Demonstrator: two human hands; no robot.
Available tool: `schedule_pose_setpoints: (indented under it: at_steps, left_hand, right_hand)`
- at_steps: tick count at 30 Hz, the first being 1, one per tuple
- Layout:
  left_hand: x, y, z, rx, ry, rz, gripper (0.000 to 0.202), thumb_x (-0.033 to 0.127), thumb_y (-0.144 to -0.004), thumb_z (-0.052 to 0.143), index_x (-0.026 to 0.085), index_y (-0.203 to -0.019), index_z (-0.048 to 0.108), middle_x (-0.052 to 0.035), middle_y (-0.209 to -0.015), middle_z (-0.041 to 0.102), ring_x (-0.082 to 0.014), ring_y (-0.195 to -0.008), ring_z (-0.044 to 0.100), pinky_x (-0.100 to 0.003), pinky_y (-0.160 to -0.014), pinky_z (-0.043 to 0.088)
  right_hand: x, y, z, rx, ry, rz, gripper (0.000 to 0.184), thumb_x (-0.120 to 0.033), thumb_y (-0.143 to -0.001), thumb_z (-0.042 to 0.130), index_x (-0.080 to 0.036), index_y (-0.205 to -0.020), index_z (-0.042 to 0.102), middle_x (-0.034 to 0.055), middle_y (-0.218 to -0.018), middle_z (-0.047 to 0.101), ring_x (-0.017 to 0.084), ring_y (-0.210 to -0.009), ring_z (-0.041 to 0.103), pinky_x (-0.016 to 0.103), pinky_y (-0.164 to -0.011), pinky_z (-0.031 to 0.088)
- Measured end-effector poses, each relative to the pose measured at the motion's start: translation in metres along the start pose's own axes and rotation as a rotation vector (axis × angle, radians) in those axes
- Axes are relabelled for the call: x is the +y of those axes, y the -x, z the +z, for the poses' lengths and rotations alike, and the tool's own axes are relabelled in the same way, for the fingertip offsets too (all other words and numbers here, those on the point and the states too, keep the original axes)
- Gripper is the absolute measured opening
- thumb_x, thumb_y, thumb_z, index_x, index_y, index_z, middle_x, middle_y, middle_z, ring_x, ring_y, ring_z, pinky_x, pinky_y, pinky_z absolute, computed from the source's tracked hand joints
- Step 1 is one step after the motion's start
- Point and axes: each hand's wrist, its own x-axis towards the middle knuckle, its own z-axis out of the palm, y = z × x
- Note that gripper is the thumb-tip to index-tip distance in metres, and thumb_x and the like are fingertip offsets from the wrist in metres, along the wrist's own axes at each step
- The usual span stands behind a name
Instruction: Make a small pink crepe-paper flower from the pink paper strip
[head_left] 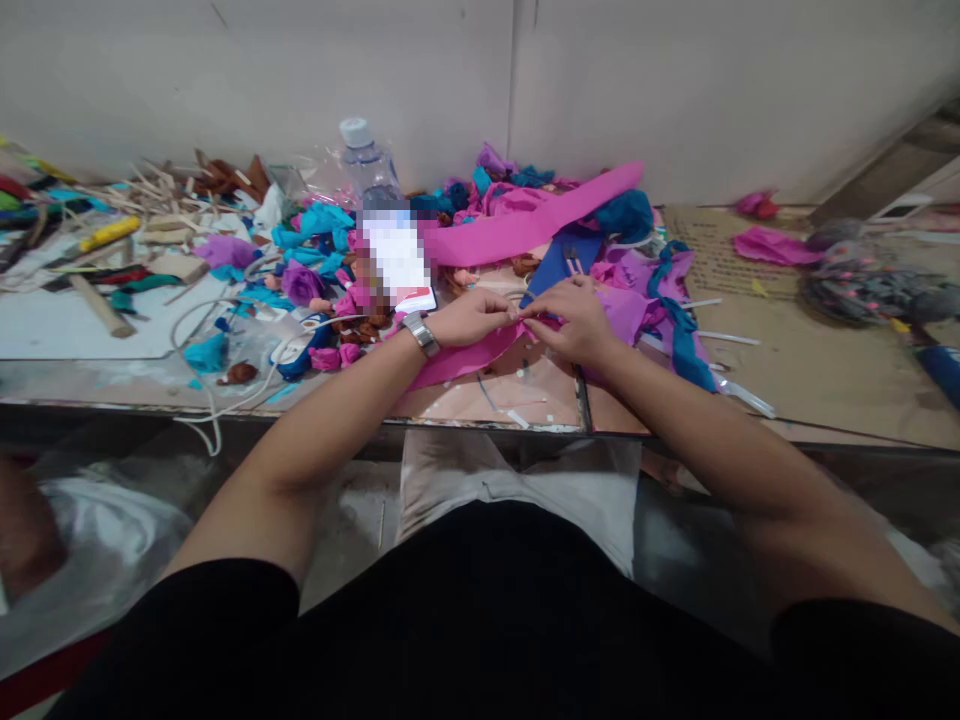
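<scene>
My left hand (474,317) and my right hand (568,318) meet over the table, fingertips pinched together on a strip of pink crepe paper (465,360) that curls under my left wrist. A watch (421,333) sits on my left wrist. A longer pink paper strip (536,218) lies just beyond my hands, beside a blue paper piece (556,262) and purple paper (626,305). Both hands are closed on the paper.
Small paper roses in pink, purple and teal (304,283) lie to the left with a white cable (214,385), a plastic bottle (369,165) and wooden sticks (101,305). Cardboard (787,350) covers the right side. The wall stands close behind.
</scene>
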Motion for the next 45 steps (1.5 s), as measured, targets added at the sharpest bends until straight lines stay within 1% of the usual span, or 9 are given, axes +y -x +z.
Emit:
schedule_pose_setpoints:
  at_steps: [7, 12, 17, 23, 28, 32, 35, 40, 45]
  left_hand:
    - [0.007, 0.003, 0.003, 0.038, -0.134, 0.084, 0.039, 0.043, -0.1, 0.057, 0.016, -0.072, 0.066, 0.0011, -0.066, 0.058, -0.0126, -0.066, 0.049, -0.029, -0.069, 0.038]
    - [0.011, 0.006, 0.007, 0.099, -0.329, 0.159, 0.035, 0.036, -0.101, 0.053, 0.017, -0.079, 0.072, -0.0012, -0.068, 0.065, -0.0146, -0.065, 0.054, -0.031, -0.067, 0.036]
    - [0.013, 0.008, 0.008, 0.144, -0.484, 0.213, 0.03, 0.033, -0.099, 0.055, 0.018, -0.079, 0.073, -0.0029, -0.066, 0.065, -0.0166, -0.062, 0.053, -0.034, -0.068, 0.034]
    - [0.012, 0.006, 0.008, 0.111, -0.418, 0.173, 0.041, 0.043, -0.105, 0.05, 0.017, -0.08, 0.07, -0.0029, -0.07, 0.067, -0.0164, -0.065, 0.055, -0.033, -0.067, 0.036]
    - [0.011, 0.006, 0.008, 0.108, -0.418, 0.178, 0.04, 0.042, -0.105, 0.05, 0.017, -0.079, 0.069, -0.0033, -0.071, 0.067, -0.0167, -0.067, 0.056, -0.033, -0.067, 0.036]
    - [0.009, 0.006, 0.008, 0.099, -0.396, 0.17, 0.04, 0.044, -0.106, 0.052, 0.017, -0.084, 0.073, -0.0035, -0.075, 0.07, -0.0171, -0.07, 0.059, -0.032, -0.069, 0.038]
    - [0.007, 0.006, 0.008, 0.099, -0.392, 0.148, 0.035, 0.045, -0.102, 0.059, 0.017, -0.084, 0.071, -0.0022, -0.074, 0.069, -0.0164, -0.069, 0.057, -0.032, -0.068, 0.037]
    - [0.007, 0.008, 0.008, 0.082, -0.431, 0.12, 0.026, 0.038, -0.094, 0.065, 0.018, -0.078, 0.066, 0.0004, -0.067, 0.061, -0.0142, -0.064, 0.05, -0.032, -0.066, 0.033]
    - [0.007, 0.008, 0.007, 0.058, -0.396, 0.096, 0.027, 0.04, -0.094, 0.065, 0.017, -0.08, 0.068, 0.0, -0.069, 0.064, -0.0145, -0.066, 0.053, -0.031, -0.066, 0.034]
  right_hand:
    - [0.0, 0.0, 0.001, 0.012, 0.009, 0.025, 0.022, -0.044, -0.104, 0.069, -0.028, -0.099, 0.083, 0.0049, -0.099, 0.086, 0.029, -0.098, 0.072, 0.053, -0.107, 0.034]
    - [-0.001, 0.0, 0.002, -0.01, 0.023, 0.067, 0.023, -0.045, -0.105, 0.068, -0.027, -0.099, 0.081, 0.004, -0.1, 0.085, 0.029, -0.1, 0.071, 0.054, -0.11, 0.033]
    - [-0.001, 0.001, 0.004, -0.009, 0.044, 0.074, 0.021, -0.042, -0.104, 0.068, -0.026, -0.098, 0.08, 0.0053, -0.102, 0.085, 0.03, -0.1, 0.072, 0.054, -0.107, 0.035]
    - [-0.004, 0.0, 0.002, 0.004, 0.045, 0.055, 0.02, -0.041, -0.103, 0.068, -0.026, -0.097, 0.08, 0.0059, -0.101, 0.086, 0.03, -0.1, 0.072, 0.054, -0.108, 0.034]
    - [-0.005, 0.0, 0.001, -0.008, 0.043, 0.072, 0.019, -0.039, -0.103, 0.068, -0.026, -0.098, 0.081, 0.0065, -0.103, 0.086, 0.03, -0.102, 0.071, 0.054, -0.107, 0.034]
    - [-0.004, 0.0, 0.001, -0.018, 0.062, 0.073, 0.021, -0.041, -0.104, 0.066, -0.026, -0.101, 0.08, 0.0063, -0.104, 0.086, 0.03, -0.103, 0.071, 0.054, -0.108, 0.034]
    - [-0.003, 0.0, 0.001, -0.006, 0.063, 0.069, 0.023, -0.042, -0.106, 0.064, -0.027, -0.102, 0.081, 0.0051, -0.104, 0.085, 0.03, -0.103, 0.071, 0.054, -0.109, 0.034]
    - [-0.003, 0.0, 0.002, -0.007, 0.057, 0.066, 0.023, -0.041, -0.106, 0.064, -0.026, -0.101, 0.081, 0.0047, -0.102, 0.084, 0.029, -0.101, 0.071, 0.054, -0.111, 0.034]
    - [-0.004, 0.0, 0.001, -0.019, 0.049, 0.056, 0.023, -0.041, -0.106, 0.064, -0.026, -0.1, 0.08, 0.0048, -0.101, 0.084, 0.028, -0.1, 0.071, 0.054, -0.11, 0.034]
